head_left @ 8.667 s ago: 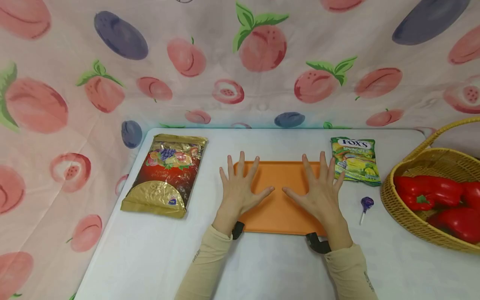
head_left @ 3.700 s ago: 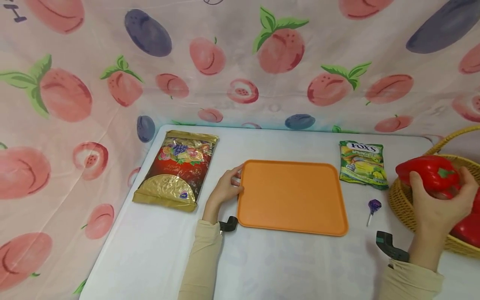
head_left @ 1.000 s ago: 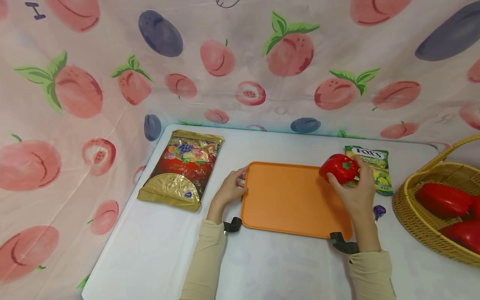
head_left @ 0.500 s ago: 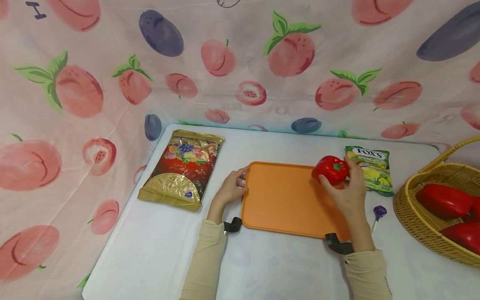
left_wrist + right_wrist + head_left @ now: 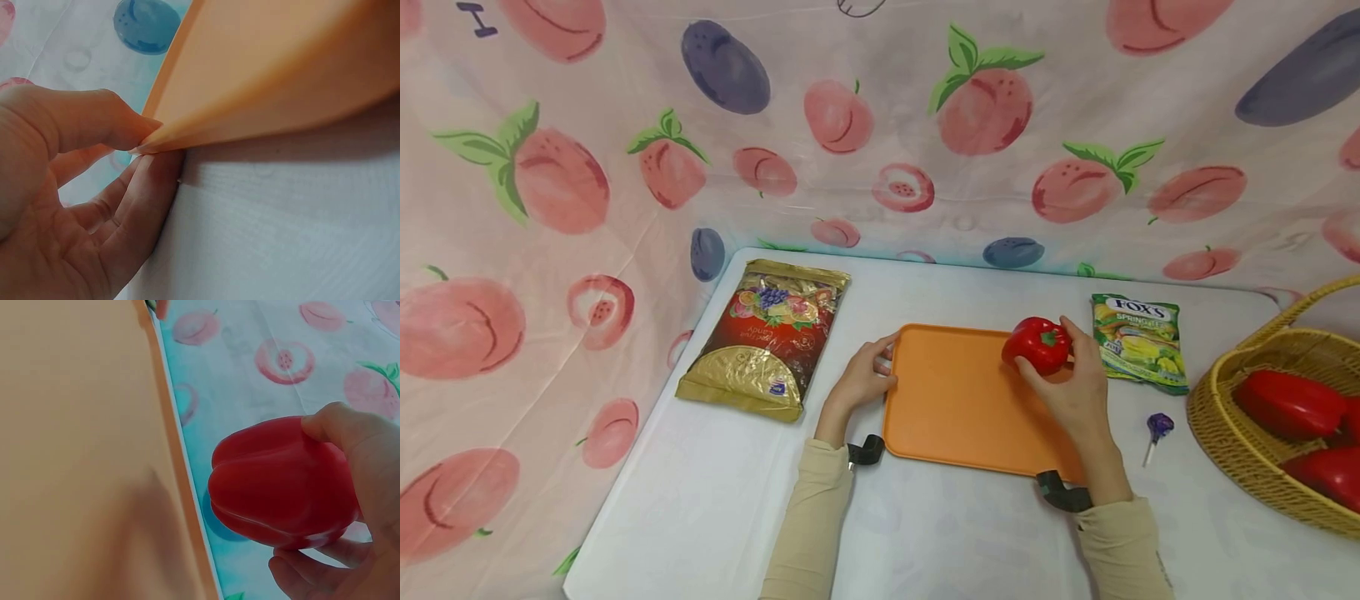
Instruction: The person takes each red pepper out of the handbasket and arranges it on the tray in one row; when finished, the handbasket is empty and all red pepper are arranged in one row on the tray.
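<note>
In the head view an orange tray (image 5: 970, 400) lies on the white table. At its left edge is my left hand (image 5: 859, 379); the left wrist view shows the thumb (image 5: 106, 119) on the tray's rim and fingers tucked beneath it, pinching the edge. My right hand (image 5: 1078, 392) grips a red bell pepper (image 5: 1036, 344) over the tray's far right part. The pepper's green stem points toward the right. Seen from the right wrist, the pepper (image 5: 281, 484) sits between the thumb and the curled fingers, held above the tray.
Right of the tray lie a green FOX'S candy bag (image 5: 1138, 342) and a purple-wrapped lollipop (image 5: 1159, 429). A wicker basket (image 5: 1213, 417) with more red peppers (image 5: 1292, 404) stands at the far right. A red and gold candy bag (image 5: 763, 337) lies at left.
Since the earlier frames, my right hand has taken the bell pepper from the basket and carried it left over the tray. My left hand has stayed on the tray's left edge lately.
</note>
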{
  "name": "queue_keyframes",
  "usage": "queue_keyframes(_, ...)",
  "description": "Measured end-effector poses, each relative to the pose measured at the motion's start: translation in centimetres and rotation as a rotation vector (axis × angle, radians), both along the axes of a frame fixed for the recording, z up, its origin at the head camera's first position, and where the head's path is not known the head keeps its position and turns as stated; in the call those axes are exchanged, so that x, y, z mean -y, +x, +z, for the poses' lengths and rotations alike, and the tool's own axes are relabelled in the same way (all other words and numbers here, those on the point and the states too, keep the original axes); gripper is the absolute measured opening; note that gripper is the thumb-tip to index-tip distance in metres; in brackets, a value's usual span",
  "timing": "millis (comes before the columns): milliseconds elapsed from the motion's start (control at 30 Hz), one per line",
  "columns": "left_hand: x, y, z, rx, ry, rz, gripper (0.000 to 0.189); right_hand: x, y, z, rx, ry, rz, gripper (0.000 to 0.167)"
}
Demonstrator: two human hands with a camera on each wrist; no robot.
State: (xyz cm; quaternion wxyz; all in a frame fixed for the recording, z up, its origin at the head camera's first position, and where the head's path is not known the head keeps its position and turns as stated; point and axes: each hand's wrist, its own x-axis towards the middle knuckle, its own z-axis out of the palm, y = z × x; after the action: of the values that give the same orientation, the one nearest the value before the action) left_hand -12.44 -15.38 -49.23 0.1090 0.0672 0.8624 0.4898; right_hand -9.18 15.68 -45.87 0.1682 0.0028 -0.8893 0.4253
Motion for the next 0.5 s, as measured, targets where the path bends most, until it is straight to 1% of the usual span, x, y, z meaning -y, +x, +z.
queue_keyframes(67, 0.0, 0.0, 0.0, 0.007, 0.0, 0.0, 0.074, 0.3, 0.0, -0.2, -0.014, 0.007, 0.019, 0.085)
queue_keyframes(300, 0.0, 0.0, 0.0, -0.001, 0.005, 0.0, 0.073, 1.8, 0.1, -0.5, -0.002, 0.029, 0.067, 0.086)
queue_keyframes(500, 0.0, 0.1, 0.0, -0.001, -0.003, -0.006, 0.072, 3.2, 0.3, -0.8, -0.02, 0.026, 0.131, 0.084)
